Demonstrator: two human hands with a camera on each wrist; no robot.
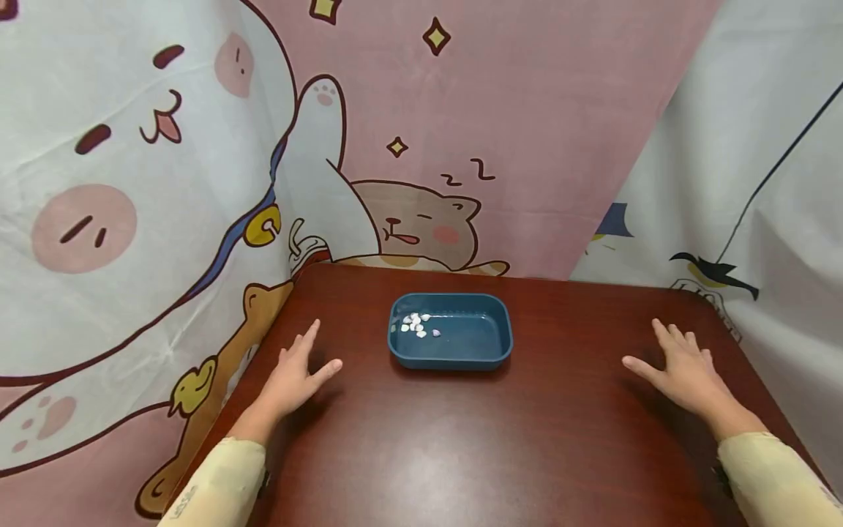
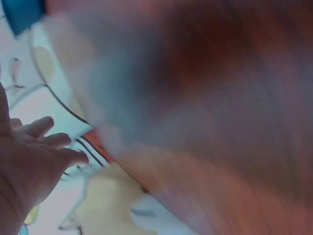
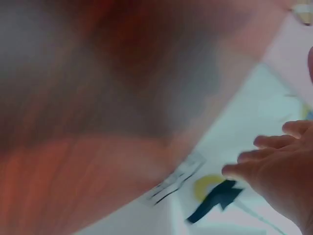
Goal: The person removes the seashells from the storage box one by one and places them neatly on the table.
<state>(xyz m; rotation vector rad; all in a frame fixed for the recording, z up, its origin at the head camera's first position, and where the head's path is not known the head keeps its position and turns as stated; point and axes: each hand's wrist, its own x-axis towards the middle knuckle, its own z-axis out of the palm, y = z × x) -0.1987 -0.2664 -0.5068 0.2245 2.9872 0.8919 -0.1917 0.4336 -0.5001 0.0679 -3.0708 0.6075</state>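
A blue rectangular tray (image 1: 470, 362) rests on the brown table, near its far edge. Inside it, toward the left end, lie several small pale pieces (image 1: 416, 324), and one purplish piece (image 1: 437, 333) sits a little apart from them. To the left of the tray, my left hand (image 1: 294, 377) hovers with fingers spread and holds nothing. Far to the tray's right, my right hand (image 1: 685, 373) is likewise spread and holds nothing. The left wrist view catches the hand (image 2: 32, 161) at its left border; the right wrist view has the other hand (image 3: 279, 166) at its right border.
The glossy table (image 1: 421, 446) reaches back to a pink and white cartoon-print cloth (image 1: 540, 132). The cloth hangs along the left, back and right sides of the table.
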